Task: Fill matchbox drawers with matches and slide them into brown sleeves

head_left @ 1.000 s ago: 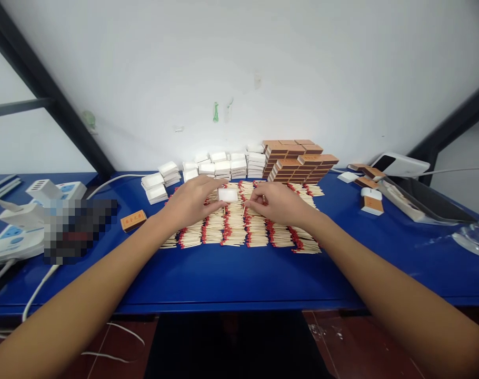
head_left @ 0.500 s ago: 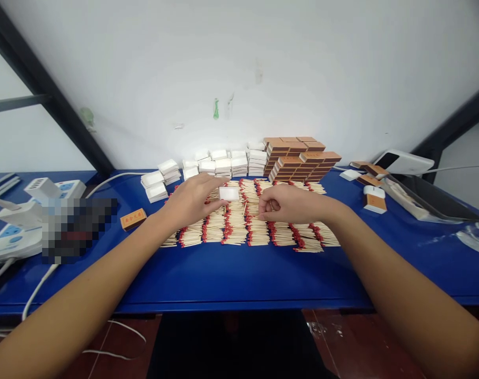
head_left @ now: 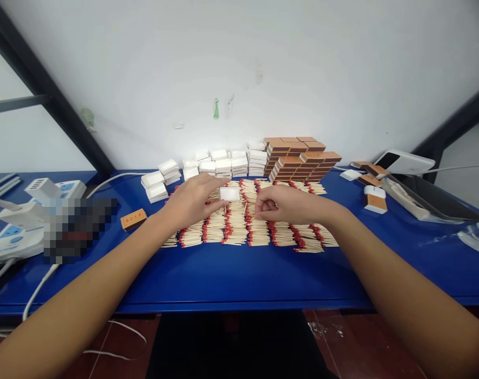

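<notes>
Between the thumb and fingers of my left hand (head_left: 192,200) is a small white matchbox tray (head_left: 229,194), held over the matches. My right hand (head_left: 275,204) is closed in a pinch just to the right of the tray, low over the rows. Whatever its fingertips hold, if anything, is too small to make out. Beneath both hands, red-tipped matches (head_left: 258,236) lie side by side in several rows on the blue table (head_left: 223,276). Behind the hands stand stacks of white trays (head_left: 222,167) and a pile of brown matchboxes (head_left: 298,160).
A single matchbox (head_left: 133,219) lies left of my left forearm. Farther left are power strips (head_left: 16,239) with cables and a blurred dark object (head_left: 79,231). To the right sit loose matchboxes (head_left: 376,202), a white device (head_left: 407,162) and a dark flat case (head_left: 440,197).
My right hand has shifted slightly left, toward the tray. My left hand keeps its hold on the tray in nearly the same place.
</notes>
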A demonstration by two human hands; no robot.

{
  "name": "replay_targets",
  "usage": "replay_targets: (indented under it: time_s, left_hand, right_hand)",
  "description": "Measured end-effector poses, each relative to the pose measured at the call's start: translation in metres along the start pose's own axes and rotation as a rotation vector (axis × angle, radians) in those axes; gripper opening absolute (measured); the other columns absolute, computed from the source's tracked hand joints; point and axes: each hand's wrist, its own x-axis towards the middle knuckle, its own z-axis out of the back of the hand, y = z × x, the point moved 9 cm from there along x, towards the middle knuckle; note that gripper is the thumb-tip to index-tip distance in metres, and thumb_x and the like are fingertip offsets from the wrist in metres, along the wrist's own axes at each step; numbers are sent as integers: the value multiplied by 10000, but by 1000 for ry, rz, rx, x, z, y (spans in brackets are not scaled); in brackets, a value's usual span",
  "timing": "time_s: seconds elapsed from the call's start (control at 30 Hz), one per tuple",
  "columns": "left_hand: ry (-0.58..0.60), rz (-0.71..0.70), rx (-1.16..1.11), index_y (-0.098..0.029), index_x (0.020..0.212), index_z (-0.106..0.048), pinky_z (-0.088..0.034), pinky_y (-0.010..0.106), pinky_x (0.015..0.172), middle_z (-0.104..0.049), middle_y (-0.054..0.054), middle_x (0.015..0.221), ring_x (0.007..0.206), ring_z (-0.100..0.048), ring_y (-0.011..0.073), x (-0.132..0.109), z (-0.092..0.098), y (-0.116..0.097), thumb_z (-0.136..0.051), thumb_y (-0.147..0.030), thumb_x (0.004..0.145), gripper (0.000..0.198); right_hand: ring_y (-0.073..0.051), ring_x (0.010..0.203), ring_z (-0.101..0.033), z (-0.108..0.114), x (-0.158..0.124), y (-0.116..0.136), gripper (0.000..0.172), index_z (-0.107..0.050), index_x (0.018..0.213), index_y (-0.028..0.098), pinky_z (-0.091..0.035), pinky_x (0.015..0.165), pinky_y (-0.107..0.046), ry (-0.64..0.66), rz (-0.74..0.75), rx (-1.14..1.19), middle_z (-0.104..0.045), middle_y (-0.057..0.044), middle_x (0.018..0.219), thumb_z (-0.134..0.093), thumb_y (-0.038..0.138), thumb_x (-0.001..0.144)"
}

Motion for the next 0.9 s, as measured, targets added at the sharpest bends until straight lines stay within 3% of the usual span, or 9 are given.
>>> replay_targets:
  time_s: [0.6, 0.9]
  left_hand:
    - [45, 32, -16, -199, 1448, -625, -589, 462, 968, -762, 144, 1268, 1156, -718, 298, 0, -2, 1, -715, -373, 1028, 464]
    - [30, 51, -140, -202, 1415, -648, -592, 410, 930, -774, 125, 1241, 1115, -729, 271, 0, -4, -7, -733, -420, 1011, 467]
  right_hand:
    - [-210, 754, -611, -7, -2, -5, 229, -689, 868, 224, -445, 634, -337, 72, -44, -16, -721, -70, 903, -662, 442, 933]
    - [-196, 755, -534, 12, 1, 7, 296, -635, 941, 227, -385, 673, -341, -184, 66, -29, -638, -51, 903, -539, 492, 1034]
